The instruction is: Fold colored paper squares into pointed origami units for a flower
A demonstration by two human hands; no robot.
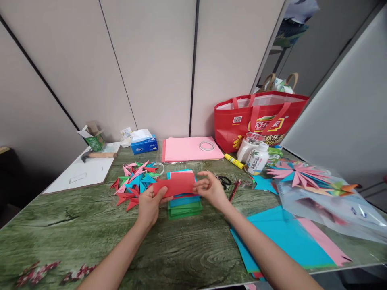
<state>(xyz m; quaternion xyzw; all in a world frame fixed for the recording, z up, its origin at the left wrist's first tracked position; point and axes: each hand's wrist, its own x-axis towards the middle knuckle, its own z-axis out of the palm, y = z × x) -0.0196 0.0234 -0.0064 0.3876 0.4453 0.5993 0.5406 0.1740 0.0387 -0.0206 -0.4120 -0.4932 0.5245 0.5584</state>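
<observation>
A red paper strip (178, 184) is held up at the middle of the table. My left hand (150, 203) pinches its left end, thumb on the front. At the right end, the curled fingers of my right hand (211, 189) meet the edge, with the index finger raised apart. Below and behind the strip lie stacked paper pieces, with blue paper (184, 201) and green paper (185, 211) showing. To the left sits a heap of folded paper pieces (140, 181) in red, pink, blue and green.
Pink sheets (187, 149) carry a tape roll (207, 146) at the back. A tissue box (144, 144), hammer (99, 155), glue stick (234, 161), white bottle (256, 159), scissors (224, 181) and red bag (229, 129) stand or lie around. Large blue sheets (281, 237) lie at right.
</observation>
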